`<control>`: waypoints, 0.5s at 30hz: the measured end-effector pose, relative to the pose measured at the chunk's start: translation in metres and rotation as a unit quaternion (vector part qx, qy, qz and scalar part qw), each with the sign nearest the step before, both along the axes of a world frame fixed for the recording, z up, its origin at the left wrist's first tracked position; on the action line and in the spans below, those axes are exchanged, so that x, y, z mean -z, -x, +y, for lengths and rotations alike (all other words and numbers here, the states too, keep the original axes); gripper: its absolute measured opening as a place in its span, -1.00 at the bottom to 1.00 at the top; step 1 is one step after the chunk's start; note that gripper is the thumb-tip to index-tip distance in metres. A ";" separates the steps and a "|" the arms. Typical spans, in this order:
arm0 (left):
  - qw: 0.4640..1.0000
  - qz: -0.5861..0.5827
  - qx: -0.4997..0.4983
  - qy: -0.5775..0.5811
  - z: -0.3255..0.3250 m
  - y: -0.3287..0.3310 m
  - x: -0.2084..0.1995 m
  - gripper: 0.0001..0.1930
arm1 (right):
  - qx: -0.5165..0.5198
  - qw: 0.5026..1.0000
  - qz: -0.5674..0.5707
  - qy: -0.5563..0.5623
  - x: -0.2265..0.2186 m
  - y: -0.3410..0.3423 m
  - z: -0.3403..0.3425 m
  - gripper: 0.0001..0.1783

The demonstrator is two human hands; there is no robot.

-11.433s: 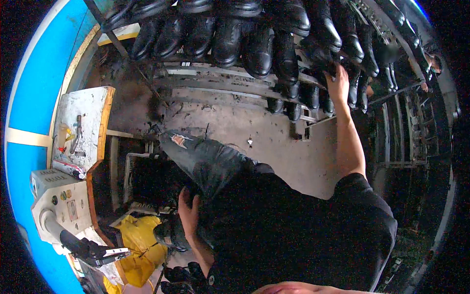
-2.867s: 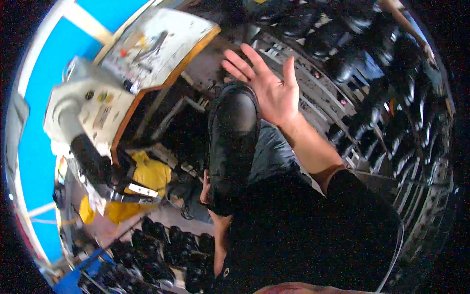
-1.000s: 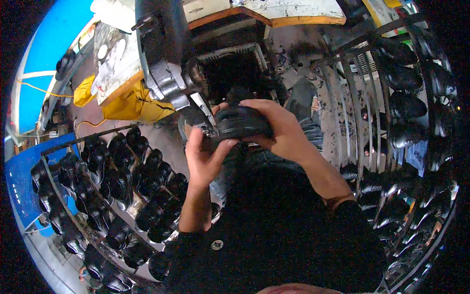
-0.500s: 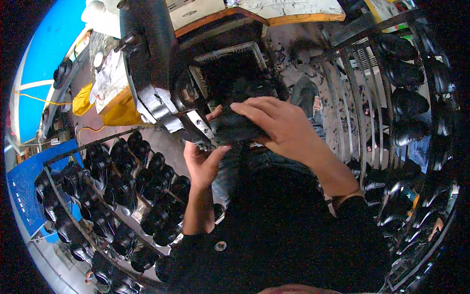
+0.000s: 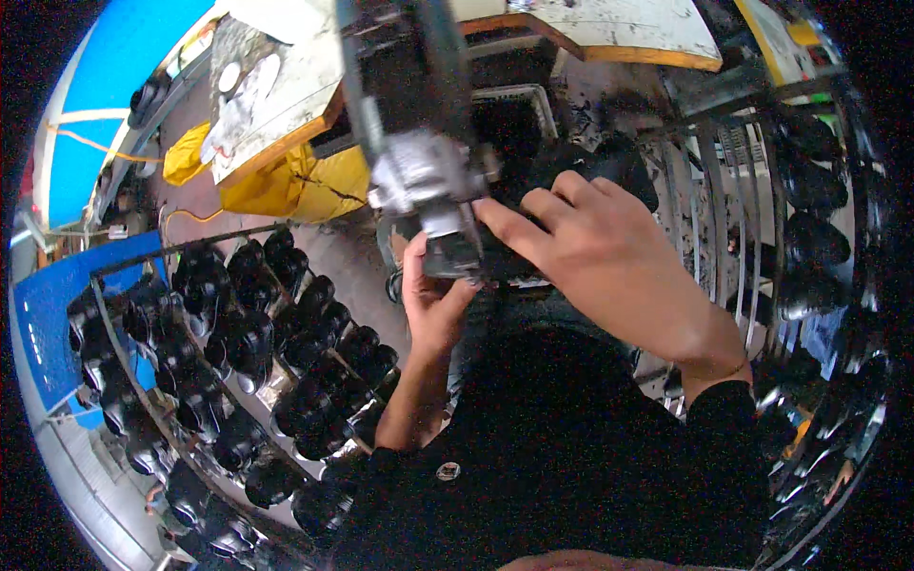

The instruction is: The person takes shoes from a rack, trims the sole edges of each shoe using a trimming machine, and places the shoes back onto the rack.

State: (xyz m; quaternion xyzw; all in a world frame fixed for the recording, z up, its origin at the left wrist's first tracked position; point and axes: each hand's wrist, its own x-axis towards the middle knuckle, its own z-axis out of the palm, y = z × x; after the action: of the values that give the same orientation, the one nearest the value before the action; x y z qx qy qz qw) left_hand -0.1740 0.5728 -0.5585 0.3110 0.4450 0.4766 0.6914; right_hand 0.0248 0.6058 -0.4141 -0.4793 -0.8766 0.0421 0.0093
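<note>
A machine with a dark arm and a silvery metal head (image 5: 419, 176) reaches down in front of me, blurred. At its lower end is a black shoe-like piece (image 5: 505, 262), its outline mostly lost in shadow. My left hand (image 5: 436, 309) grips the near left side of the piece, thumb and fingers closed around it just under the head. Over its right side lies my right hand (image 5: 614, 252), index finger reaching to the head and the other fingers bent; their grip is partly hidden.
Racks of black shoes stand at left (image 5: 243, 347) and right (image 5: 809, 238). Beyond the machine is a light-rimmed crate (image 5: 543, 109) with dark contents. A white worktable (image 5: 295, 90) with wooden edging stands far left, with yellow sacking (image 5: 314, 186) beneath it.
The view has swung left, so the machine and hands appear farther right. My right hand's fingers have bent more, and the black piece shows less beside the head.
</note>
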 end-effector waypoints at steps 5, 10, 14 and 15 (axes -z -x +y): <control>0.962 -0.267 0.060 0.021 0.002 0.002 0.024 -0.47 | 0.006 1.000 -0.022 0.016 0.027 -0.005 -0.017 -0.52; 0.966 -0.013 0.210 -0.150 0.018 -0.055 -0.004 -0.67 | 0.170 0.985 -0.004 -0.027 0.046 -0.040 -0.081 -0.47; 0.909 -0.065 0.327 -0.249 -0.034 -0.143 -0.038 -0.49 | 0.309 0.950 -0.016 -0.040 0.033 -0.095 -0.189 -0.33; 0.904 -0.061 0.334 -0.259 -0.050 -0.164 -0.040 -0.45 | 0.388 0.920 0.040 -0.051 0.024 -0.115 -0.228 -0.34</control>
State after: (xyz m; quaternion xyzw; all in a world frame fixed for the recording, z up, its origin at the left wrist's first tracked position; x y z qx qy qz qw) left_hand -0.0105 0.5225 -0.5190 0.5804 0.1329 0.3338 0.7308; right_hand 0.1400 0.3776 -0.4377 -0.7783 -0.6221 0.0092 0.0843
